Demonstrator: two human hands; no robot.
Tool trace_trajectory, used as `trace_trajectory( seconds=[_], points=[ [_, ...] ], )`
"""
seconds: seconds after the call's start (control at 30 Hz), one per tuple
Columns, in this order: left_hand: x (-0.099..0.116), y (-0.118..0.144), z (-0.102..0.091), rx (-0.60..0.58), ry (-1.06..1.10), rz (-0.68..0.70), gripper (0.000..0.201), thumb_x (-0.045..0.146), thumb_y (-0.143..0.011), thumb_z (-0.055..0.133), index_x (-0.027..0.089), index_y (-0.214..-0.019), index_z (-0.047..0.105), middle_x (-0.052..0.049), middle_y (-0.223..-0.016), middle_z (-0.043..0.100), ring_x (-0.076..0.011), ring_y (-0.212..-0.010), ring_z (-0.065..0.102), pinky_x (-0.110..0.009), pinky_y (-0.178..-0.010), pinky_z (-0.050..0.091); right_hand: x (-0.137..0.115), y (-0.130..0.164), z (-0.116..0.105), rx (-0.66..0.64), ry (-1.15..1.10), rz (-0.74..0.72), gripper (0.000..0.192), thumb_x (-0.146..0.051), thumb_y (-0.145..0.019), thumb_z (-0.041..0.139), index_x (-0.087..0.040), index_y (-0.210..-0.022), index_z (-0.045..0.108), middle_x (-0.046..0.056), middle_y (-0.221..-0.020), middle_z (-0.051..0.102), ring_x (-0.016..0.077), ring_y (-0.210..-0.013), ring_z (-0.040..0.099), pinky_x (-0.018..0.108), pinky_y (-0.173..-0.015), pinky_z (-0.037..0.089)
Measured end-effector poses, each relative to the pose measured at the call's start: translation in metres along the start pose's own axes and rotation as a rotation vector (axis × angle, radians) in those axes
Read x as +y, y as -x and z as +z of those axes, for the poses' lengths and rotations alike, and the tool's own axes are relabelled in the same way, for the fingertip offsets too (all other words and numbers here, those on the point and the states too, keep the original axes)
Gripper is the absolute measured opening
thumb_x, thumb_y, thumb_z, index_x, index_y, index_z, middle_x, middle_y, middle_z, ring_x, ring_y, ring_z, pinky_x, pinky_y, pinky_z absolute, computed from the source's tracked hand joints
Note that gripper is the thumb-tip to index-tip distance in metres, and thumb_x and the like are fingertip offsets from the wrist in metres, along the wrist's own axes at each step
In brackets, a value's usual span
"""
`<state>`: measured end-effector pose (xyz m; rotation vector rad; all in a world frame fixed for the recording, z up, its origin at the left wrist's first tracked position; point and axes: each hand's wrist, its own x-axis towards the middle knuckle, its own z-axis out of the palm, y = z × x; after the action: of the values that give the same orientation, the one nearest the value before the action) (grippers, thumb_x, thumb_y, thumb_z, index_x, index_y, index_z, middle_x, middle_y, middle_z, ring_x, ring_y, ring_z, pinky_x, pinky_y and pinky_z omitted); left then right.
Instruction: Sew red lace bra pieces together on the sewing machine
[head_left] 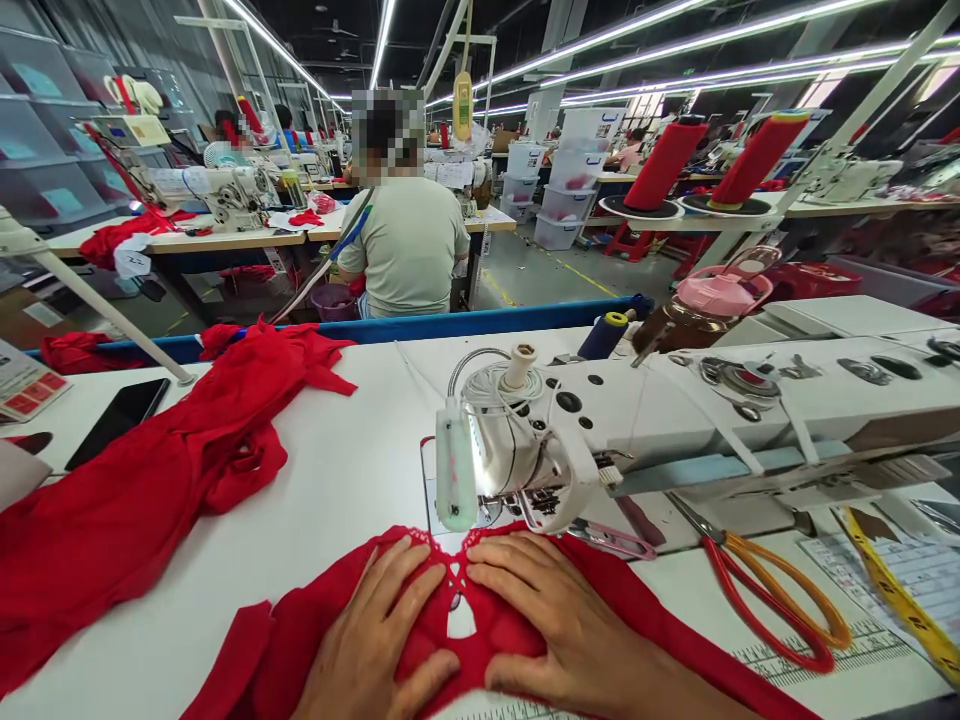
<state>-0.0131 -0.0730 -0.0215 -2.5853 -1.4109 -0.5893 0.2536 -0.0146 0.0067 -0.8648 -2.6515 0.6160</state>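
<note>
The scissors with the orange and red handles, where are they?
In the head view, the scissors lie on the white table, right of the right hand and just in front of the sewing machine.

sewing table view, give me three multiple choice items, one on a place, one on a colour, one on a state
1. Where do the scissors lie?
A. right of the hands
B. on the red pile at left
C. on the phone

2. What colour is the fabric under the hands?
A. blue
B. red
C. white

3. How do the left hand and right hand rest?
A. clenched in fists
B. lifted clear
C. flat on the fabric

Answers: 1 A, they lie on the table right of the right hand. 2 B, the lace piece is red. 3 C, both palms press it down before the sewing machine.
</note>
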Motion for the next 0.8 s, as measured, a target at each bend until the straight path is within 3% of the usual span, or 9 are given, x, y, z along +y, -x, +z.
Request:
trace_trajectory(
  seconds=[0.33,0.63,0.8],
  points=[
    [-0.0004,0.0009,-0.0006,-0.025,0.054,-0.049,0.061,0.046,-0.091,0.067,0.023,-0.145,0.050,-0.010,-0.143,0.061,-0.0302,-0.131,0.060,-0.049,-0.098,0.059,-0.0032,-0.0019,-0.0021,-0.016,-0.014,0.003,0.068,-0.058,-0.085,0.075,-0.020,-0.139,0.055,0.011,-0.142,0.059,0.0283,-0.134,0.051,0.047,-0.118,0.033],
    [0.0020,0.0044,0.0007,-0.030,0.118,-0.093,0.060,0.044,-0.091,0.068,0.026,-0.145,0.049,-0.009,-0.145,0.059,-0.0304,-0.134,0.057,-0.050,-0.101,0.058,-0.0027,-0.0023,0.0020,0.049,-0.032,-0.015,0.068,-0.056,-0.083,0.078,-0.019,-0.136,0.058,0.013,-0.139,0.062,0.0300,-0.131,0.054,0.050,-0.116,0.034],
    [0.0011,0.0054,0.0002,-0.094,0.158,-0.120,0.059,0.044,-0.092,0.066,0.027,-0.146,0.049,-0.008,-0.149,0.056,-0.0306,-0.138,0.053,-0.051,-0.105,0.055,-0.0031,-0.0027,0.0014,0.064,-0.049,-0.036,0.069,-0.059,-0.082,0.078,-0.020,-0.135,0.059,0.013,-0.139,0.062,0.0291,-0.130,0.054,0.048,-0.115,0.036]
  ],
)
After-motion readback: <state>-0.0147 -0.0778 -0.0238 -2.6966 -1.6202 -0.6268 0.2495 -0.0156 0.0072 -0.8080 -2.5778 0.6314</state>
